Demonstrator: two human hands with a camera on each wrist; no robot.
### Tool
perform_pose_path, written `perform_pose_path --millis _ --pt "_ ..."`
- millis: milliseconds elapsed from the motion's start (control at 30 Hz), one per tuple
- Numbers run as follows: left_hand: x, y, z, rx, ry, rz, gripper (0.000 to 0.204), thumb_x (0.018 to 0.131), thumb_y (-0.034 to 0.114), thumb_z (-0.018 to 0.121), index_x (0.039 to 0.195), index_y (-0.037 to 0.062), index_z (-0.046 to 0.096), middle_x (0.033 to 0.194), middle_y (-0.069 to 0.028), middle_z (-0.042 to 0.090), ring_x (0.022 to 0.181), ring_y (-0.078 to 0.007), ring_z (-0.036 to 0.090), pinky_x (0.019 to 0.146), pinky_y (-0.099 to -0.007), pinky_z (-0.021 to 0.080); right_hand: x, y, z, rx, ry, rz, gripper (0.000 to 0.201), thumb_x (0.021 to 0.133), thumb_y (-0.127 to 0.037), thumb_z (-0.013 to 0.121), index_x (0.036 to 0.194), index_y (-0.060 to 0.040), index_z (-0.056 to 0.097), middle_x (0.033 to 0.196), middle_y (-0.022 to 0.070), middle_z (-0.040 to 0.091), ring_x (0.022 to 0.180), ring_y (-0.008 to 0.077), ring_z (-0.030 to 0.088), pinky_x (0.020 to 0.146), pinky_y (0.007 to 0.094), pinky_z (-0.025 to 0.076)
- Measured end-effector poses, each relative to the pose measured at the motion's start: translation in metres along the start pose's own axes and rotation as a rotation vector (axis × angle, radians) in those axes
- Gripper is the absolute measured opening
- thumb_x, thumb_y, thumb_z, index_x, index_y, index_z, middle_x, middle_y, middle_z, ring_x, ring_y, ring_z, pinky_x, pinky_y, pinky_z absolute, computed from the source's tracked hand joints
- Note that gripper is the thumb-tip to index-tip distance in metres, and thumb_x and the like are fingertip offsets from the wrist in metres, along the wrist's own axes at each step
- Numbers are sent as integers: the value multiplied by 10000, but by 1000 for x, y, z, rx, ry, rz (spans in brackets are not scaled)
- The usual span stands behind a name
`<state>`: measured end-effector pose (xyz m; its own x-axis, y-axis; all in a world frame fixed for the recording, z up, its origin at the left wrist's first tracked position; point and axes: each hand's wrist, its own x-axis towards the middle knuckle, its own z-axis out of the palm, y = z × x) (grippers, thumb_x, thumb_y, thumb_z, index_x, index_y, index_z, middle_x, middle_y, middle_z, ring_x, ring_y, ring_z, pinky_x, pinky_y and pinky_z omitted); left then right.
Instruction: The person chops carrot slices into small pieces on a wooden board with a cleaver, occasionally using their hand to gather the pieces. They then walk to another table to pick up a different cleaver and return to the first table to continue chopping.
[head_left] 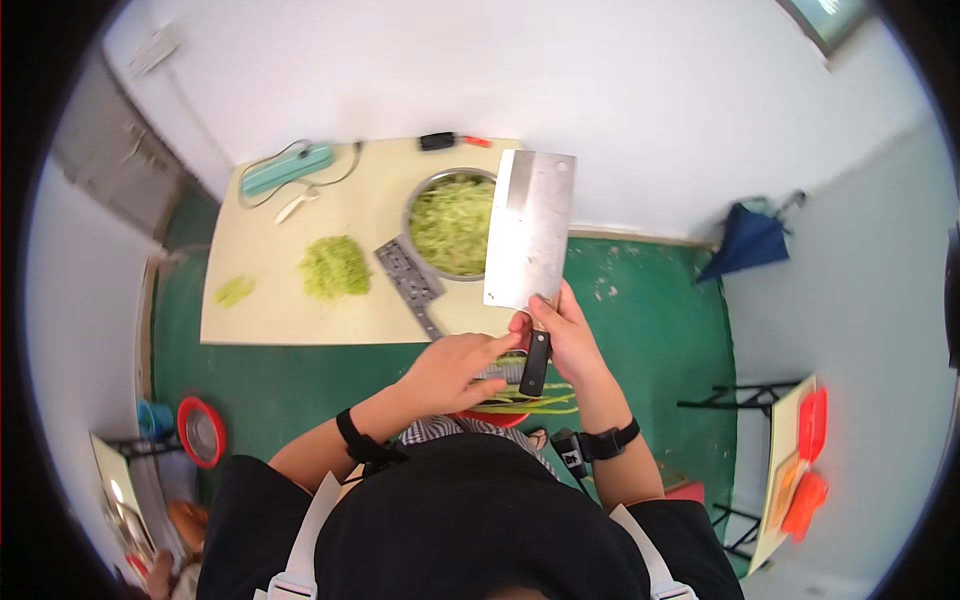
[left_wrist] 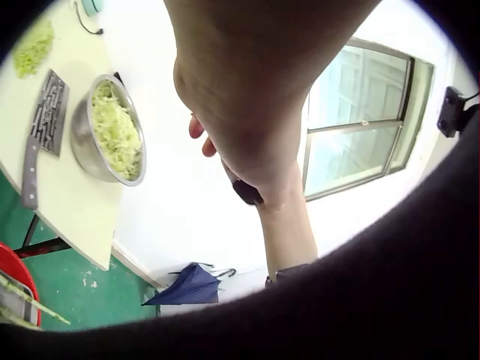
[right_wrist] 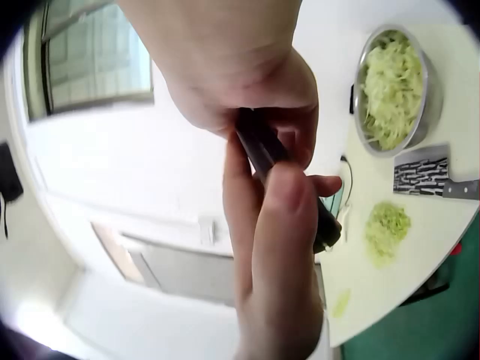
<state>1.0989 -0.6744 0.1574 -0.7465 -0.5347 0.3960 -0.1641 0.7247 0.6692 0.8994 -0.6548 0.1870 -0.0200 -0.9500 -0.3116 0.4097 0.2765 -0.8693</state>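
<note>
A broad cleaver (head_left: 532,225) stands blade away from the body, its dark riveted handle (head_left: 536,364) toward it. My right hand (head_left: 572,335) grips it where the blade meets the handle. Close beside the handle, my left hand (head_left: 455,372) has its fingers and thumb extended and apart; in the right wrist view its thumb (right_wrist: 289,196) overlaps the handle. Behind the blade, partly hidden, is a metal bowl (head_left: 409,240) full of shredded pale-green vegetable (head_left: 452,225). A second cleaver (head_left: 405,275) with a dark patterned blade lies against the bowl's near side.
On the cream table (head_left: 260,320) lie a shredded green pile (head_left: 336,267), a smaller one (head_left: 235,291), a peeler-like white tool (head_left: 296,206) and a teal case (head_left: 287,170) with a cord. Green stalks (head_left: 530,405) lie over a red basin (head_left: 490,417) below my hands. A blue umbrella (head_left: 750,240) leans right.
</note>
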Motion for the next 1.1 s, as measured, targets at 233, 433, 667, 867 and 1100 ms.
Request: perform_pose_path --millis 233,433,667,867,1100 --pt "23 -8 43 -73 62 -352 312 887 148 608 1185 57 595 863 -107 617 747 -209 613 681 -306 493 -141 -7 -120 128 515 -110 257 956 -300 548 920 -55 478 585 42 490 409 116 436 401 276 377" --pt "44 9 125 -115 -1 -407 300 900 136 606 1191 63 601 812 -57 618 678 -131 561 614 -265 465 -314 42 -222 39 1118 -48 373 958 -372 545 776 -58 460 516 22 468 337 101 391 327 260 322" --pt "131 114 264 -145 -211 -168 267 913 125 596 1162 32 604 842 -85 619 696 -141 573 663 -275 479 -501 64 -304 110 1464 -205 351 967 -335 538 762 -52 504 510 12 475 341 81 395 329 233 320" --pt "193 200 352 -224 -330 61 183 912 145 601 1029 8 633 821 -90 615 714 -161 582 664 -286 473 -583 81 -315 263 1668 -318 336 963 -331 547 785 -47 523 514 13 471 346 81 393 330 235 320" --pt "258 238 435 -172 -459 308 399 911 227 616 607 -11 517 642 -89 459 594 -227 473 565 -345 362 -614 118 -312 363 1868 -333 322 957 -316 560 789 -55 474 510 24 453 351 91 389 330 236 318"
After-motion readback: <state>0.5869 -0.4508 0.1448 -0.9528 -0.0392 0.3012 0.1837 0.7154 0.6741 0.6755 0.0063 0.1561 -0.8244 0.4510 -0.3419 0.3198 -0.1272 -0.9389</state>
